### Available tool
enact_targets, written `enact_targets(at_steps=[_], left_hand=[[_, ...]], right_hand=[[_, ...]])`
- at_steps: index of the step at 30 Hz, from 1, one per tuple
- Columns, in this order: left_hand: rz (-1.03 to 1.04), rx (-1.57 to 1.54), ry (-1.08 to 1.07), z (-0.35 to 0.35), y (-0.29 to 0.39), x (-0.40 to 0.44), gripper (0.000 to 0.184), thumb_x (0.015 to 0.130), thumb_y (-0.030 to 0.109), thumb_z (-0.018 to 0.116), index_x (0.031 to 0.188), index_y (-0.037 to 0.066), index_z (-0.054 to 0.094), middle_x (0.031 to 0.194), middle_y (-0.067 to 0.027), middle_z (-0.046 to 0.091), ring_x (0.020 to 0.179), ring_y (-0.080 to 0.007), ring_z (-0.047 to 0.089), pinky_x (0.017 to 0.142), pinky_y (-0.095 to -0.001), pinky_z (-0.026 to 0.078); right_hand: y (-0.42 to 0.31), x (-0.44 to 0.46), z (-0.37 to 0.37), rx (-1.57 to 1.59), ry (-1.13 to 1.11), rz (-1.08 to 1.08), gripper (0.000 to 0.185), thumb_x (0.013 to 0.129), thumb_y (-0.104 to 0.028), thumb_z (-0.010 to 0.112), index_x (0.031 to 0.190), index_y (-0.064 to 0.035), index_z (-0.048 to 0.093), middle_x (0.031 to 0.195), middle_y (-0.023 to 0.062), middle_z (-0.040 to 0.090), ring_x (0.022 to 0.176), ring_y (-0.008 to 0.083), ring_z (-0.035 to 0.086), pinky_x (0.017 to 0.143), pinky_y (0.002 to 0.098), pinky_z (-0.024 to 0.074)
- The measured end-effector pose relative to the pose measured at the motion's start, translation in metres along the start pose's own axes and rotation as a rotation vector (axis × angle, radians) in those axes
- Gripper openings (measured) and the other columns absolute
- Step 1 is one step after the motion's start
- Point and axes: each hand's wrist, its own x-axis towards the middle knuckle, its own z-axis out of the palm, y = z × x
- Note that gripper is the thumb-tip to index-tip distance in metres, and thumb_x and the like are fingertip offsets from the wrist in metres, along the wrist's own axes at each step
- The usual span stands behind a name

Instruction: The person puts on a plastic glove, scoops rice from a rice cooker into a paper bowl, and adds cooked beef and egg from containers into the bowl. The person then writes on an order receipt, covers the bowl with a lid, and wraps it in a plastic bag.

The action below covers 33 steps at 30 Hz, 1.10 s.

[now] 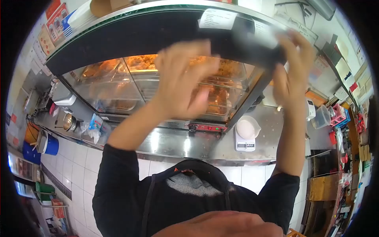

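Note:
Raised in front of the glass food warmer [130, 93], my left hand [181, 77] has its fingers apart and nothing visible in it. Motion blurs its fingertips. Higher and to the right, my right hand [292, 69] is closed at the edge of a smeared, dark and whitish thing [258, 41], whose kind I cannot make out. That thing is in front of the warmer's black top panel [158, 29]. Behind the glass, trays of orange-brown fried food [140, 61] lie under warm light, partly hidden by my left hand.
A white kitchen scale [245, 145] with a white bowl [247, 127] stands on the steel counter [217, 146], right of the warmer's red switch panel [209, 128]. Printed papers [217, 19] are stuck on the top panel. At left are a metal bowl [70, 122] and a blue-white packet [95, 122].

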Motion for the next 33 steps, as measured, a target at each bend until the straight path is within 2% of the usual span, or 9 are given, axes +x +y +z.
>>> enact_targets(at_steps=[2,4,5,7,10,12,15,16,33], left_hand=[[-0.083,-0.491,-0.352,-0.022,0.028,-0.059,0.023,0.068,0.014,0.057,0.09,0.009,0.06,0.095,-0.0097,0.061,0.09,-0.0284,0.055,0.082,-0.0444,0.036],[-0.422,-1.157,-0.93,-0.015,0.051,-0.127,0.013,0.086,0.016,0.054,0.091,0.006,0.061,0.087,-0.0122,0.057,0.088,-0.0291,0.056,0.078,-0.0396,0.045],[-0.52,-1.249,-1.193,-0.011,0.059,-0.172,0.019,0.091,0.019,0.053,0.099,0.004,0.062,0.091,-0.0112,0.059,0.091,-0.0256,0.057,0.08,-0.0382,0.046],[-1.134,-1.224,-1.589,-0.012,0.074,-0.217,0.027,0.094,0.026,0.051,0.105,0.003,0.061,0.094,-0.0076,0.061,0.091,-0.0216,0.057,0.081,-0.0387,0.045],[-1.248,-1.156,-1.387,-0.007,0.093,-0.315,0.032,0.096,0.03,0.046,0.106,0.003,0.062,0.093,-0.0032,0.061,0.081,-0.0159,0.057,0.072,-0.0352,0.047],[-1.401,-1.269,-1.616,0.001,0.096,-0.33,0.05,0.097,0.044,0.039,0.123,0.004,0.054,0.088,-0.0057,0.058,0.077,-0.0143,0.057,0.072,-0.0289,0.047],[-1.469,-1.043,-1.952,0.025,0.105,-0.272,0.049,0.097,0.044,0.039,0.123,0.006,0.055,0.093,-0.0057,0.057,0.087,-0.0132,0.056,0.08,-0.0282,0.046],[-1.699,-1.126,-1.755,0.045,0.121,-0.352,0.038,0.095,0.032,0.049,0.121,0.006,0.053,0.095,-0.0043,0.056,0.09,-0.0115,0.056,0.081,-0.0272,0.046],[-1.426,-1.212,-1.496,0.043,0.131,-0.384,0.026,0.09,0.013,0.054,0.114,0.006,0.047,0.09,-0.0007,0.056,0.079,-0.0069,0.056,0.07,-0.0254,0.048]], right_hand=[[-0.022,-0.03,-0.019,0.132,0.147,0.046,0.043,0.075,-0.015,0.054,0.115,-0.004,0.06,0.117,0.0173,0.053,0.107,0.0296,0.048,0.094,0.0412,0.0358],[-0.028,-0.097,-0.025,0.215,0.232,0.195,0.034,0.08,-0.017,0.054,0.11,-0.0005,0.059,0.112,0.0178,0.053,0.105,0.0292,0.048,0.094,0.0415,0.036],[-0.031,-0.127,-0.025,0.238,0.26,0.237,0.032,0.082,-0.018,0.054,0.108,0.0004,0.057,0.11,0.0176,0.052,0.104,0.029,0.048,0.094,0.042,0.0359],[-0.041,-0.18,-0.011,0.308,0.297,0.456,0.03,0.084,-0.018,0.055,0.108,-0.0001,0.054,0.108,0.0166,0.052,0.103,0.0288,0.048,0.094,0.0426,0.0356],[-0.064,-0.245,0.012,0.338,0.169,0.746,0.029,0.079,-0.009,0.057,0.106,0.0014,0.052,0.106,0.0174,0.051,0.102,0.0302,0.049,0.093,0.0406,0.0363],[-0.081,-0.266,0.023,0.394,0.067,0.859,0.031,0.074,-0.003,0.056,0.105,0.0018,0.052,0.104,0.0178,0.051,0.1,0.0312,0.049,0.092,0.0397,0.037],[-0.11,-0.276,0.037,0.485,-0.069,0.9,0.037,0.068,0.003,0.055,0.105,0.0011,0.051,0.102,0.018,0.052,0.094,0.0313,0.052,0.087,0.038,0.041],[-0.117,-0.274,0.042,0.538,-0.087,0.869,0.037,0.069,0.003,0.056,0.105,0.0009,0.051,0.102,0.0184,0.052,0.093,0.0314,0.052,0.085,0.0378,0.042],[-0.146,-0.289,0.069,0.873,-0.288,0.88,0.038,0.071,0.003,0.061,0.108,-0.0013,0.054,0.102,0.0185,0.052,0.085,0.0289,0.054,0.077,0.0364,0.0459]])
